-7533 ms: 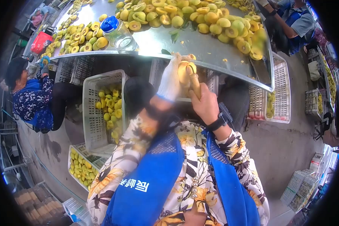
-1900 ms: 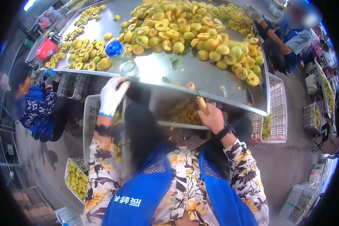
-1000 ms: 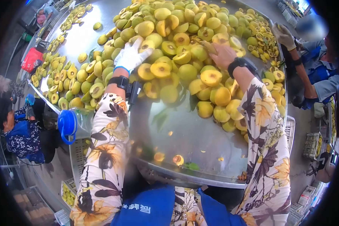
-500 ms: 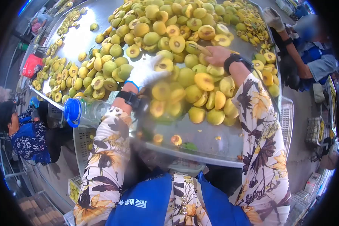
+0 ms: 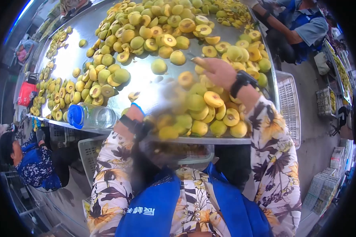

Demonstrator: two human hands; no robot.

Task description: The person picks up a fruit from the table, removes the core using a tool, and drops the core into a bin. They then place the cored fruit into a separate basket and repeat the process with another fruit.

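Observation:
A steel table [image 5: 146,75] carries a big heap of yellow-green fruit [image 5: 146,27], some whole and some halved. A smaller pile of fruit [image 5: 201,114] lies at the near edge, between my arms. My left hand [image 5: 166,96], in a white glove, is motion-blurred at the left side of this pile; its grip is unclear. My bare right hand [image 5: 219,71] rests on top of the pile. It is closed on a wooden-handled knife [image 5: 197,61] that points away from me. A black watch sits on my right wrist.
A clear bottle with a blue cap [image 5: 91,116] lies on the near left table edge. White crates stand right of the table [image 5: 288,106] and under it [image 5: 87,152]. One person sits lower left [image 5: 31,166], another works at the far right [image 5: 300,27].
Both hands have drawn back from the big heap toward the near edge, bringing a pile of fruit along. The right hand has kept the knife throughout.

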